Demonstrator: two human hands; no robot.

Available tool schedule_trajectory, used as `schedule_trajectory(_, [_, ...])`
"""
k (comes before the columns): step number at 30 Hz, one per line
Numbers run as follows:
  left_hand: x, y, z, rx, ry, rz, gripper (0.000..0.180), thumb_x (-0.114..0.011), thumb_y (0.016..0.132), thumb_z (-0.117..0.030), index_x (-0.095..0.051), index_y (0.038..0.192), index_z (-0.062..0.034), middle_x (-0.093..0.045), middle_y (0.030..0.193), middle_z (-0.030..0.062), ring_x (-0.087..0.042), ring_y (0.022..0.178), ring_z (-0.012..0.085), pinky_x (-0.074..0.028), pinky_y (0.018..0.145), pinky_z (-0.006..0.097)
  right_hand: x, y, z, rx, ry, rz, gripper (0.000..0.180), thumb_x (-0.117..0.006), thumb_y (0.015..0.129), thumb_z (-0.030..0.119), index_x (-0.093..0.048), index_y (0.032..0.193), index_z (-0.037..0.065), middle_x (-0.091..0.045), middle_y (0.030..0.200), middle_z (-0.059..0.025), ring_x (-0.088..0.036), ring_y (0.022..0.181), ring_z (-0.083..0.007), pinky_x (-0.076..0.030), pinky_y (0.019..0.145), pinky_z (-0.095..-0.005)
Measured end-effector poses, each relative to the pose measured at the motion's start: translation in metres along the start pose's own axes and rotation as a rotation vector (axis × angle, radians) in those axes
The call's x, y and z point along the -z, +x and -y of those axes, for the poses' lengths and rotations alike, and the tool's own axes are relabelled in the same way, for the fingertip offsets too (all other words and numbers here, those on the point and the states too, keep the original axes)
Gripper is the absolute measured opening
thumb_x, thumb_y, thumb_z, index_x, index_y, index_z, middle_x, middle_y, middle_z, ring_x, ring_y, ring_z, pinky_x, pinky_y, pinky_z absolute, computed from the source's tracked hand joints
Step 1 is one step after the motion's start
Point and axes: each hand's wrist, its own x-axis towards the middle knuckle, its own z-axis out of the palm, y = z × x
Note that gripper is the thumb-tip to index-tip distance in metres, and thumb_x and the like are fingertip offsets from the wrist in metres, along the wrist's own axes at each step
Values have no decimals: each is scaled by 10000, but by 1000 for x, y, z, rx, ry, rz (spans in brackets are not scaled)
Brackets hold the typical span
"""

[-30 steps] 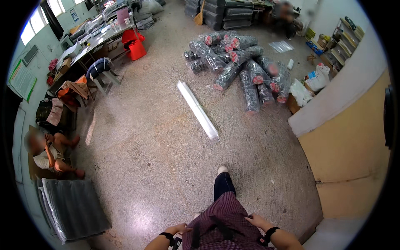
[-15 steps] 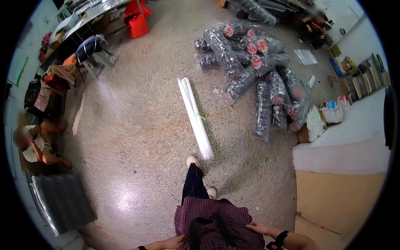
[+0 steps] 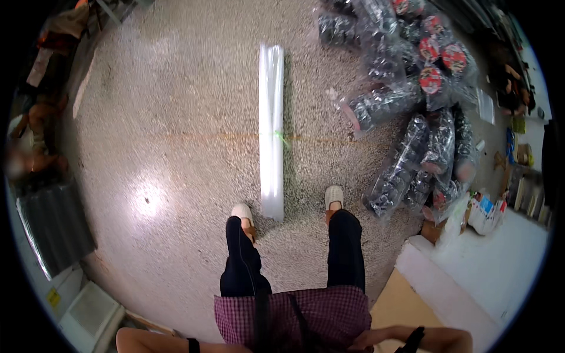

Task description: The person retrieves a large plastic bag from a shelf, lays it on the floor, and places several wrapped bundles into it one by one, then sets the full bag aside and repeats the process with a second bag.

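A long bundle of clear plastic film (image 3: 271,147), tied round the middle with a thin green string, lies on the floor straight ahead, its near end between my feet. Low in the picture, my right hand (image 3: 367,338) is at the side of the purple checked shirt (image 3: 294,315) I wear, its fingers curled on the cloth. My left hand (image 3: 234,348) is by the other side of the shirt at the lower edge; its fingers are mostly cut off. Both hands are well away from the bundle.
Plastic-wrapped black rolls (image 3: 400,141) with red ends are piled at the right. Bags (image 3: 485,212) stand by the right wall. A dark stack of sheets (image 3: 56,226) is at the left, below a seated person (image 3: 38,132). Another person (image 3: 511,88) is at the far right.
I have stepped up to the film bundle, my feet now apart on either side of its near end. My view has tilted down and turned. Both forearms have drawn in towards my waist.
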Motion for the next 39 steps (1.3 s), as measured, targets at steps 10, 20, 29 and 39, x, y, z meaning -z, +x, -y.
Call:
schedule_trajectory(10, [283, 205, 188, 411, -195, -1385, 578, -644, 785, -142, -393, 1294, -35, -452, 1251, 217, -467, 1129, 382, -405, 942, 426, 336, -163, 245, 641, -668, -1274, 308, -614, 883, 246, -593, 1108, 37, -607, 1070, -78, -567, 1010, -184, -448, 881, -320])
schedule_trajectory(20, [334, 250, 386, 891, -194, -1838, 1153, -826, 631, -281, -52, 1456, -55, -181, 1400, 318, -208, 1290, 466, -149, 1068, 526, 520, -28, 436, 759, -966, -1595, 286, -594, 874, 293, -618, 994, 34, -658, 897, -107, -633, 796, -222, -490, 689, -319])
schedule_trajectory(29, [351, 272, 405, 869, -32, -1885, 1278, -877, 519, -331, -59, 1440, 6, -351, 1218, 244, -377, 1086, 407, -295, 969, 476, 623, 5, 480, 1039, -467, -1499, 283, -570, 881, 294, -605, 805, 24, -639, 691, -112, -611, 605, -256, -463, 557, -375])
schedule_trajectory(39, [368, 335, 401, 775, -137, -2029, 1152, -806, 637, -404, -92, 1430, 26, -372, 1162, 248, -385, 1047, 380, -316, 917, 469, 510, 8, 417, 560, -1198, -846, 161, -586, 821, 194, -569, 783, 38, -580, 677, -80, -543, 617, -159, -453, 606, -303])
